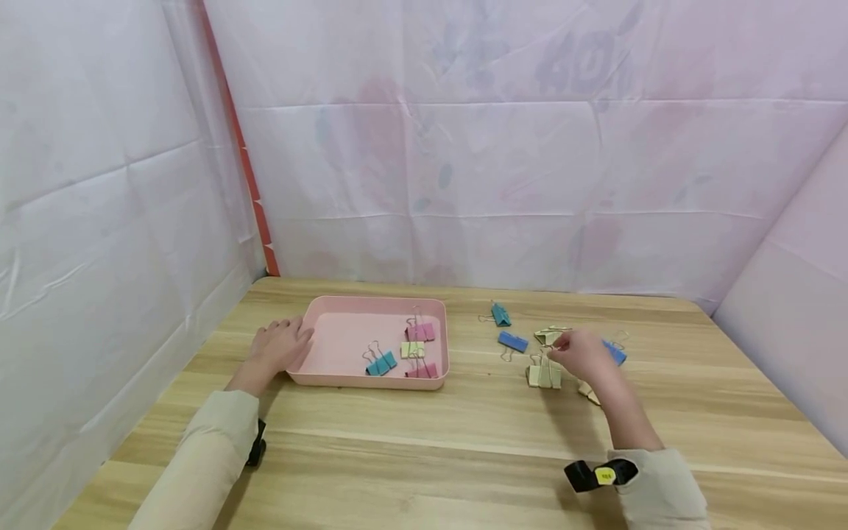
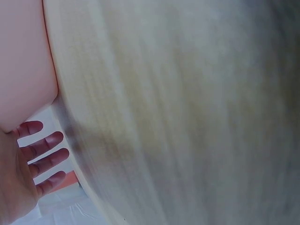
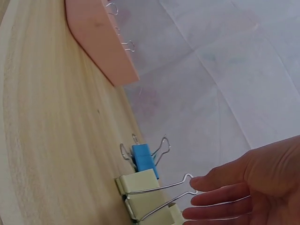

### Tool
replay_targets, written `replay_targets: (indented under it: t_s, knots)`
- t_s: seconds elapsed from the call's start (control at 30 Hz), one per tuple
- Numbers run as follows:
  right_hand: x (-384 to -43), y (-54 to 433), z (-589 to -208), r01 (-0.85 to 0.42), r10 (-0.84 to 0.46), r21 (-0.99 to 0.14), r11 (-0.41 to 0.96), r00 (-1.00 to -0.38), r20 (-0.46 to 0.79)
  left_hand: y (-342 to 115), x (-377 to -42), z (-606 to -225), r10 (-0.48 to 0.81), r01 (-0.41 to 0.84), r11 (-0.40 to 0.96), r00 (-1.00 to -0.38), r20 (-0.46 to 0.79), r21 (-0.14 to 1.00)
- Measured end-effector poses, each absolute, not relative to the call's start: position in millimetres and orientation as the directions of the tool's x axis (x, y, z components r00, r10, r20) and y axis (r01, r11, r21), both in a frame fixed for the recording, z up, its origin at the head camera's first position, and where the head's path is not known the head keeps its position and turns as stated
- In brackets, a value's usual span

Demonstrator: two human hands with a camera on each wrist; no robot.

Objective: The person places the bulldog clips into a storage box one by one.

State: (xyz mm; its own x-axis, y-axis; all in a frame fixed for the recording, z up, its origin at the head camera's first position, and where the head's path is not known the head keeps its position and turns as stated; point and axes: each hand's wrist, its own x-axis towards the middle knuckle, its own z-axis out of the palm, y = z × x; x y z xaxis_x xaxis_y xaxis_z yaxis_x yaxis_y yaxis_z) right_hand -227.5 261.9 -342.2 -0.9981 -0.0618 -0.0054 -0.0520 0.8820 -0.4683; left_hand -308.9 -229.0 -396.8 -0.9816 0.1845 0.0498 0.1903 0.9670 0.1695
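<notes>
My right hand (image 1: 584,355) pinches a wire handle of a pale yellow binder clip (image 1: 545,375) on the right of the table. In the right wrist view the thumb meets the tip of that handle, and the clip's body (image 3: 145,197) sits low, with a blue clip (image 3: 144,158) just behind it. My left hand (image 1: 274,347) rests at the left rim of a pink tray (image 1: 371,383), its fingers fairly straight. Inside the tray lie a teal clip (image 1: 380,363), a light yellow clip (image 1: 412,350) and two pink clips (image 1: 420,333).
Around the right hand lie more clips: a teal one (image 1: 501,314), a blue one (image 1: 513,341), another blue one (image 1: 615,352) and yellow ones (image 1: 588,392). White cloth walls (image 1: 464,162) enclose the wooden table (image 1: 424,456) at the back and sides.
</notes>
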Motion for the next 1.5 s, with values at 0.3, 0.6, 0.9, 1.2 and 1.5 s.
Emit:
replay_targets:
  t_s: [0.3, 0.6, 0.9, 1.2, 1.5]
  knots:
    - [-229, 261, -356, -0.085, -0.121, -0.465, 0.881, -0.991, -0.050, -229, -307, -397, 0.184, 0.191, 0.967, -0.981, 0.052, 0.169]
    - [-232, 262, -362, -0.075, -0.122, -0.469, 0.880, -0.990, -0.072, -228, -307, -395, 0.181, 0.186, 0.967, -0.982, 0.045, 0.171]
    - [-232, 264, -366, -0.090, -0.132, -0.469, 0.879, -0.990, -0.057, -229, -307, -394, 0.184, 0.190, 0.966, -0.982, 0.048, 0.175]
    - [-233, 264, -367, -0.072, -0.116, -0.491, 0.868, -0.992, -0.058, -228, -308, -395, 0.180, 0.184, 0.965, -0.983, 0.034, 0.186]
    - [-231, 262, -362, -0.093, -0.123, -0.490, 0.867, -0.992, -0.029, -228, -309, -396, 0.179, 0.183, 0.967, -0.983, 0.042, 0.175]
